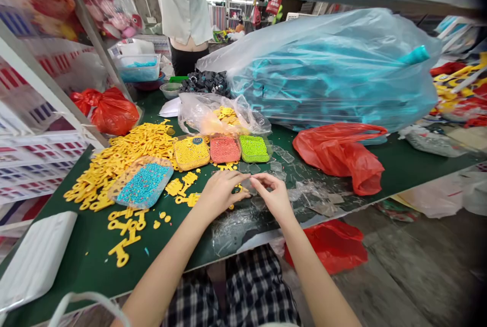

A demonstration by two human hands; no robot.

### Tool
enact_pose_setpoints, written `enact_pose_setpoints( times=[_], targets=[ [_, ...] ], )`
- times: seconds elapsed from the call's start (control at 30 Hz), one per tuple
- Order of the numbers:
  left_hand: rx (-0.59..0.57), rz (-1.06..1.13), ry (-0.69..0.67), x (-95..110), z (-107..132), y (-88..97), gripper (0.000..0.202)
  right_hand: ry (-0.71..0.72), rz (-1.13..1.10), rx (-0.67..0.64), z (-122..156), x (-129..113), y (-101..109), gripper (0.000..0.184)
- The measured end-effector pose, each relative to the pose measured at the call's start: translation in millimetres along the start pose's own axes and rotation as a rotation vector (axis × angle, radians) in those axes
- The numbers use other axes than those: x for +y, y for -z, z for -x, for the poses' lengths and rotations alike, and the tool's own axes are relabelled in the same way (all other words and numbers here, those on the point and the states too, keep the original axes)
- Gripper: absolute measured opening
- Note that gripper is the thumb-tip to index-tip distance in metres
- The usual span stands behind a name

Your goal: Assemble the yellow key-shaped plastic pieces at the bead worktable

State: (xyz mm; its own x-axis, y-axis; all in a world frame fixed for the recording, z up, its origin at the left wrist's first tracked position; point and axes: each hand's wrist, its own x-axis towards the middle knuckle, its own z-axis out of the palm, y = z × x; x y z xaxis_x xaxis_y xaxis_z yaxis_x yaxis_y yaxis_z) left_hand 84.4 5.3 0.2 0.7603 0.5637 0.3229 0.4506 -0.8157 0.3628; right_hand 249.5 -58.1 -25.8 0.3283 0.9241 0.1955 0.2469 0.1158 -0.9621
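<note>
Near the table's front edge, my left hand (pixel 222 189) and my right hand (pixel 272 194) meet at the fingertips. Something small, perhaps clear, seems to be between them, but I cannot make it out. The right thumb and fingers are pinched together; the left fingers curl toward the same spot. Just beyond lie small clear plastic squares (pixel 277 167) and trays of yellow beads (pixel 192 153), red beads (pixel 224 149) and green beads (pixel 254 148). Loose yellow plastic pieces (pixel 189 181) lie beside my left hand, with a tray of blue beads (pixel 144 184) farther left.
A heap of yellow parts (pixel 129 157) covers the left side. A red bag (pixel 338 152) and a large clear sack of blue pieces (pixel 323 78) occupy the right and back. A white box (pixel 38 256) sits front left. A person (pixel 186 22) stands behind the table.
</note>
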Motion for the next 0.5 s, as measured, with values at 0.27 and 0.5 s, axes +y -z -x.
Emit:
enact_pose_setpoints(
  times=[0.27,0.5],
  targets=[
    [0.028,-0.03,0.069,-16,35,21.4,0.041,-0.092,-0.128,-0.236,5,-6,-20,0.053],
    [0.253,-0.091,0.112,-22,57,18.8,0.044,0.122,0.497,0.062,13,2,-22,0.059]
  ],
)
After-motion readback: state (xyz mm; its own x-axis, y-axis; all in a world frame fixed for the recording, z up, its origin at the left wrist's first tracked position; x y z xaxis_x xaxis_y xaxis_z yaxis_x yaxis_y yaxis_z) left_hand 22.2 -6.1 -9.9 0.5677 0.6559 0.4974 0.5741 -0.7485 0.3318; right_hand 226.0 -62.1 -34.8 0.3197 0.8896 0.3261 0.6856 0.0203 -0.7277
